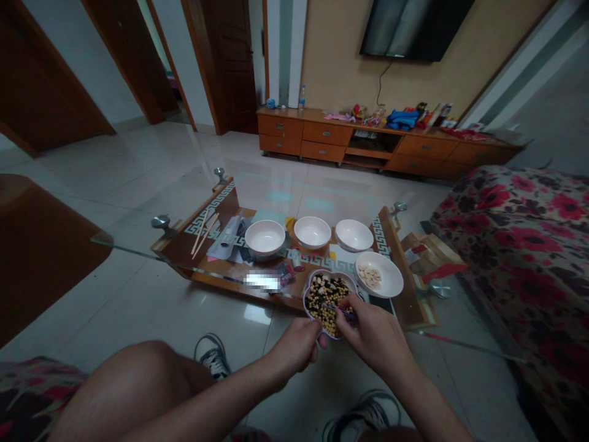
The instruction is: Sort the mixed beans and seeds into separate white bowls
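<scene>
A scalloped, pale-purple-rimmed dish (pixel 305 296) sits at the near edge of the glass table, filled with mixed black and yellow beans (pixel 324 313) and a few larger pale pieces. My left hand (pixel 301 344) grips its near-left rim, fingers closed. Over the dish's right side, my right hand (pixel 368 328) pinches thin purple tweezers (pixel 346 314), their tips among the beans. I cannot tell whether the tips hold a bean. Just beyond, to the right, a white bowl (pixel 391 279) contains pale seed-like pieces (pixel 369 277).
Three more white bowls (pixel 265 238) (pixel 313 233) (pixel 354 235) stand in a row farther back. Wooden chopsticks (pixel 205 235) lie at the left of the glass table (pixel 138 248). A brown paper bag (pixel 430 255) is beside the flowered sofa (pixel 510 245) on the right.
</scene>
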The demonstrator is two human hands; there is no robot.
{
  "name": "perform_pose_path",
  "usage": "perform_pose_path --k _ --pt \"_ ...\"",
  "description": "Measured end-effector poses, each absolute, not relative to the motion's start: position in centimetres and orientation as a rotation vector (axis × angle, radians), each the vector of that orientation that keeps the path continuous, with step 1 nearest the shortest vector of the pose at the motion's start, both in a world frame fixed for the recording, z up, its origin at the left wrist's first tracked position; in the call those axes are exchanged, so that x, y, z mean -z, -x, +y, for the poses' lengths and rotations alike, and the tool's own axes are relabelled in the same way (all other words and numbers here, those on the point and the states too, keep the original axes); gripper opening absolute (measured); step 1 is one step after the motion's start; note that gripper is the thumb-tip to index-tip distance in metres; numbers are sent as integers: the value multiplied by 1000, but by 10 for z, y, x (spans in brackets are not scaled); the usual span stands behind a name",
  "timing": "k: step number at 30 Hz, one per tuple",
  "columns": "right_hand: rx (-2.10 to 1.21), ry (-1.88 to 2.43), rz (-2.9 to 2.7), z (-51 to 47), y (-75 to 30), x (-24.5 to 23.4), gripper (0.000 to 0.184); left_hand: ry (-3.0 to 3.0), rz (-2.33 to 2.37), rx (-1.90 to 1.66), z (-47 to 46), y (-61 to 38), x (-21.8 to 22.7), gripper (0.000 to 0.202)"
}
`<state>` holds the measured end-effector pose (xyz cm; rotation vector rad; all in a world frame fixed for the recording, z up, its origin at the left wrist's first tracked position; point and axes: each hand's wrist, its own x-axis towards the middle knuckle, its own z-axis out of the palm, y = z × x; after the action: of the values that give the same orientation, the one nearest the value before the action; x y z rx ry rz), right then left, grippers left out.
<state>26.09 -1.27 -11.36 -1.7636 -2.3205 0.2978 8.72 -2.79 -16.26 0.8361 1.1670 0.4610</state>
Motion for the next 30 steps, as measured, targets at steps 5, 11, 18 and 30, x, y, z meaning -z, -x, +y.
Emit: perform_pose_path --k 5,11,18,30 --pt "-257 1751 -2363 -13 -260 113 14 -836 1167 -454 -28 -87 162 41" --pt "-265 1764 -2388 -13 -260 113 15 -832 1162 -459 -27 -88 161 43" --pt "-328 1770 -2376 -11 -261 110 13 -834 1176 -452 -26 -87 161 42" --pt "-358 1753 -2390 -11 -264 117 20 -835 1172 -456 -27 -87 165 41"
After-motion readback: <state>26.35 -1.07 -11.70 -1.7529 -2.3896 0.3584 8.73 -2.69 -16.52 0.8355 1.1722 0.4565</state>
